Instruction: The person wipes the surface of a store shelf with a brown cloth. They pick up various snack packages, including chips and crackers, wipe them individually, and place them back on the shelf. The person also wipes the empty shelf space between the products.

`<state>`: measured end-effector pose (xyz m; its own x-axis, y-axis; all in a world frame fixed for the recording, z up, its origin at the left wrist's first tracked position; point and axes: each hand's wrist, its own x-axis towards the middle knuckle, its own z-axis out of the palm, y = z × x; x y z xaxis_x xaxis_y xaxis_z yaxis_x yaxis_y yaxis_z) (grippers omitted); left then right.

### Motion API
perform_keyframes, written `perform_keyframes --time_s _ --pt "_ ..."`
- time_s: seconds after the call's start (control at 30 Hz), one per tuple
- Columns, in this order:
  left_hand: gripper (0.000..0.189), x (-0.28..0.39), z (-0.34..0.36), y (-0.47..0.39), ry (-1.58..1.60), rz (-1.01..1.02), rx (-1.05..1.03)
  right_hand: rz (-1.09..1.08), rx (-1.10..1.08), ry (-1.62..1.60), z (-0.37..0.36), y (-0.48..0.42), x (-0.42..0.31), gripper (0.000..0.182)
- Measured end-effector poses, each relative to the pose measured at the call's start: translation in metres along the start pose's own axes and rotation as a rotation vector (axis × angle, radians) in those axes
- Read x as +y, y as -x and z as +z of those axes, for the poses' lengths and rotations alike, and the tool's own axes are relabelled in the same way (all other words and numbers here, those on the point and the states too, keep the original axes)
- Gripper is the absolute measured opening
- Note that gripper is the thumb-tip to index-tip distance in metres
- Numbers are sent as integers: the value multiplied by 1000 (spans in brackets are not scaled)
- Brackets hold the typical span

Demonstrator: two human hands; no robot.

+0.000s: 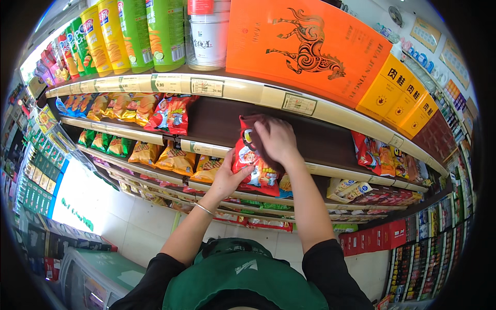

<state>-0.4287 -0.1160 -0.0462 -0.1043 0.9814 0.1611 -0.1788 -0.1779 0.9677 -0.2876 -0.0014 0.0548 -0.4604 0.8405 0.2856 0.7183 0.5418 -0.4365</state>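
Note:
A red snack bag (252, 162) with a printed cartoon figure stands upright in front of the dark upper shelf. My left hand (228, 176) holds it by its lower left side, thumb on the front. My right hand (277, 141) grips a dark, blurred cloth against the upper right of the bag; the palm side is hidden. To the left on the same shelf, similar red bags (170, 114) stand beside orange chip bags (130, 106). More red and orange bags (374, 155) stand at the shelf's right end.
A curved price rail (248, 91) runs above my hands, under chip canisters (166, 35), a white paper tub (208, 42), and a large orange box (306, 46). Yellow chip bags (176, 157) fill the shelf below. Red cartons (372, 238) stand on the floor at right; a glass-sided freezer (93, 279) is lower left.

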Motion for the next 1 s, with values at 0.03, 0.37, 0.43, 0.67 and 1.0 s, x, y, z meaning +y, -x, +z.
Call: perform_keyframes --time_s 0.03,0.37,0.43,0.67,1.0 --pt "72 1 -1 0 -20 -8 1 181 -189 -94 -12 -12 4 65" --pt "55 18 1 6 672 -167 14 324 257 -2002 -14 25 80 56" --pt "54 30 12 6 827 -228 -58 228 194 -2105 -12 44 50 56" --pt "65 15 45 -2 204 69 5 -72 73 -1788 5 59 22 68" --pt "51 20 11 2 1207 -245 -180 -658 61 55 7 112 -58 72"
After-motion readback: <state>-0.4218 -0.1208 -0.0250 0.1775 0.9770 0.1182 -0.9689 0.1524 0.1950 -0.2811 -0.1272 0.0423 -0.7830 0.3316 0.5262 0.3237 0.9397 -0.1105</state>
